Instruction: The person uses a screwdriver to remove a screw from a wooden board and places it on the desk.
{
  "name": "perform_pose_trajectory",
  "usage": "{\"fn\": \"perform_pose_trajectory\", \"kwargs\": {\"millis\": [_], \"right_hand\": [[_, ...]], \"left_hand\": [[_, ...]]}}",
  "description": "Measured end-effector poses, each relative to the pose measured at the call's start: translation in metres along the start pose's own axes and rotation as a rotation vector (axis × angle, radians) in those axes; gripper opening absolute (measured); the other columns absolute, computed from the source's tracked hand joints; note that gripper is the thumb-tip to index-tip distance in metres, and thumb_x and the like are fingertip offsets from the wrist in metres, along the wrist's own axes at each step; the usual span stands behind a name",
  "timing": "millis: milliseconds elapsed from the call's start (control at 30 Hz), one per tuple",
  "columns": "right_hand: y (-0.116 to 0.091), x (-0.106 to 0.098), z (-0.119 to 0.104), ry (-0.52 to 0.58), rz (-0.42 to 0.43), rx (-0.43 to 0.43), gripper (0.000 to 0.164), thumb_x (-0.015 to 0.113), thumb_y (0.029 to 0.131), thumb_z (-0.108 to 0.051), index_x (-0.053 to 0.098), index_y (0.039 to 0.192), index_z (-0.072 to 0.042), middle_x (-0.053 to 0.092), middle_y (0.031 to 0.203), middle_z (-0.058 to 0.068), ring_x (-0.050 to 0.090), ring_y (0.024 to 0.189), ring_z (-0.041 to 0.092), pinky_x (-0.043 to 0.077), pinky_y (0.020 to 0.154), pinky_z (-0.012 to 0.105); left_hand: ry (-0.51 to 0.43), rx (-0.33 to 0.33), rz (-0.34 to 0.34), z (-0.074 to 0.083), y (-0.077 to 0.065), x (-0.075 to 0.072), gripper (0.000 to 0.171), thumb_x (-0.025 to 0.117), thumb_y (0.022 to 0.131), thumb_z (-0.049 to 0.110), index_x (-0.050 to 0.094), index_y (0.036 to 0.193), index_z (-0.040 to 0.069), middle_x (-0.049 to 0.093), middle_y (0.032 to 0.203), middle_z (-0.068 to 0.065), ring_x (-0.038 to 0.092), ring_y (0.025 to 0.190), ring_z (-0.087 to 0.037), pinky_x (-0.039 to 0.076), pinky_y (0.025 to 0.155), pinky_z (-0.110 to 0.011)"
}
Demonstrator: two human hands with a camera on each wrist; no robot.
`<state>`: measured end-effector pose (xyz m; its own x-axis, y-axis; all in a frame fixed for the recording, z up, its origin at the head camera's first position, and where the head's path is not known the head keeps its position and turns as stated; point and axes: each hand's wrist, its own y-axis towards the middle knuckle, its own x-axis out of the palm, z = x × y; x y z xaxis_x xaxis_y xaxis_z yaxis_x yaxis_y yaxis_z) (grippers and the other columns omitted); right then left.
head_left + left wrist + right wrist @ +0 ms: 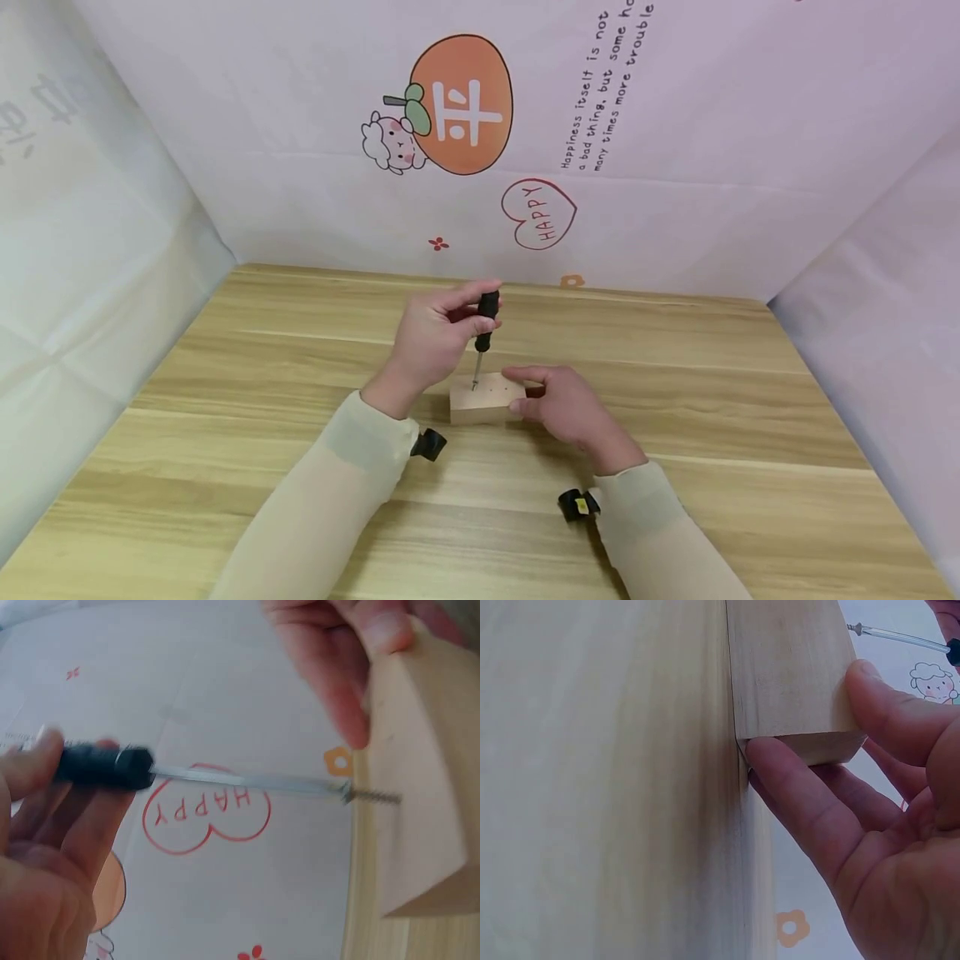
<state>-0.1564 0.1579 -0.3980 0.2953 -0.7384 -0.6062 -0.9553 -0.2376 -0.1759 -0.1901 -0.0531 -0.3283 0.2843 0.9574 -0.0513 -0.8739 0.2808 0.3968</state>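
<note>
My left hand grips the black handle of a screwdriver, which stands nearly upright over a pale wooden block. In the left wrist view the screwdriver's tip meets the head of a screw. That screw's thread is largely exposed, and its point is at the block's top face. My right hand holds the block's right end, thumb on the near side and fingers at the end and far side. Small dark holes mark the top face to the right of the screw.
The block rests on a wood-grain table. Behind the table hangs a white printed cloth, with more cloth at both sides. A small black camera is strapped at the left wrist and another black camera at the right.
</note>
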Motion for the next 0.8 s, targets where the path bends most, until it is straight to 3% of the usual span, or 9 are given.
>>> {"fn": "perform_pose_trajectory", "kwargs": {"millis": [67,233,333,433,567,700,800], "right_hand": [[-0.001,0.000,0.000,0.007,-0.001,0.002,0.044,0.077,0.090,-0.017,0.068,0.131,-0.027,0.060,0.134,-0.001,0.059,0.114,0.020,0.052,0.089,0.040],[-0.002,0.000,0.000,0.004,-0.003,-0.003,0.043,0.077,0.089,-0.018,0.068,0.131,-0.026,0.059,0.135,0.000,0.059,0.115,0.021,0.053,0.089,0.041],[-0.003,-0.001,-0.001,0.006,-0.001,-0.001,0.044,0.077,0.089,-0.017,0.068,0.131,-0.025,0.059,0.134,0.001,0.060,0.113,0.021,0.053,0.089,0.041],[-0.004,0.000,-0.002,0.028,0.000,0.017,0.044,0.078,0.088,-0.016,0.069,0.130,-0.024,0.061,0.132,0.001,0.062,0.110,0.020,0.053,0.088,0.041],[-0.005,0.001,-0.003,0.050,0.005,0.033,0.044,0.079,0.087,-0.015,0.070,0.129,-0.025,0.061,0.130,0.001,0.062,0.108,0.019,0.053,0.086,0.040],[-0.005,0.001,-0.005,0.062,0.012,0.041,0.044,0.079,0.087,-0.015,0.070,0.129,-0.024,0.061,0.132,0.000,0.064,0.102,0.017,0.054,0.083,0.037],[-0.004,0.002,-0.006,0.069,0.019,0.036,0.044,0.078,0.088,-0.014,0.069,0.130,-0.021,0.061,0.132,0.001,0.066,0.098,0.016,0.056,0.080,0.035]], "left_hand": [[-0.002,0.007,-0.058,0.000,0.001,-0.003,0.038,0.072,0.087,-0.007,0.070,0.124,0.003,0.071,0.107,-0.012,0.071,0.091,-0.026,0.058,0.082,-0.038],[-0.068,0.007,-0.289,0.001,0.007,-0.014,0.035,0.057,0.095,-0.013,0.053,0.123,0.006,0.064,0.122,-0.014,0.067,0.105,-0.031,0.054,0.092,-0.043],[-0.042,-0.006,-0.343,0.002,0.009,-0.016,0.035,0.057,0.095,-0.013,0.052,0.124,0.008,0.064,0.120,-0.013,0.069,0.099,-0.032,0.055,0.089,-0.043],[0.006,-0.030,-0.292,0.003,0.007,-0.014,0.039,0.062,0.093,-0.010,0.062,0.128,0.008,0.065,0.110,-0.013,0.070,0.091,-0.029,0.057,0.084,-0.041],[0.059,-0.032,-0.153,0.004,0.001,-0.008,0.038,0.070,0.089,-0.007,0.069,0.124,0.007,0.068,0.102,-0.013,0.071,0.086,-0.025,0.058,0.081,-0.038],[0.149,0.059,-0.010,0.005,-0.004,0.003,0.037,0.076,0.085,-0.005,0.072,0.120,0.008,0.071,0.097,-0.010,0.070,0.084,-0.021,0.059,0.078,-0.034],[0.214,0.127,0.024,0.005,-0.008,0.009,0.039,0.075,0.085,-0.004,0.072,0.122,0.009,0.072,0.098,-0.008,0.070,0.087,-0.019,0.058,0.079,-0.032]]}}
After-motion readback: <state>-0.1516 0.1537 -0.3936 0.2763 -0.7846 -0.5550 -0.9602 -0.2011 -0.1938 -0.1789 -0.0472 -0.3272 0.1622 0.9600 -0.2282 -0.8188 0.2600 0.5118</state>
